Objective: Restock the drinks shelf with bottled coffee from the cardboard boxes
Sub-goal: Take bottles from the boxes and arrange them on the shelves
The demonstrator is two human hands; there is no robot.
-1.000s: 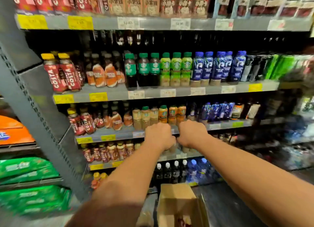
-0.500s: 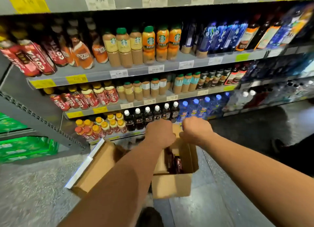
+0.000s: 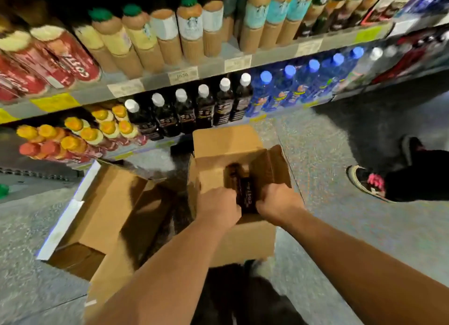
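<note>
An open cardboard box [image 3: 245, 239] stands on the floor in front of the drinks shelf [image 3: 155, 80]. Inside it stands a dark bottled coffee [image 3: 244, 191] with a brown label. My left hand [image 3: 217, 209] reaches into the box on the bottle's left, and my right hand [image 3: 279, 203] reaches in on its right. Both hands touch that bottle. Their fingers curl downward out of sight behind the knuckles, so what they grip is hidden.
A second open cardboard box [image 3: 104, 215] lies to the left on the grey floor. Dark white-capped bottles [image 3: 202, 110] and blue water bottles [image 3: 289, 86] fill the bottom shelf. Another person's black shoe [image 3: 369, 183] stands at the right.
My view has dropped from the upper shelves to the floor. Both hands came down from shelf height into the right-hand box, beside the dark bottle.
</note>
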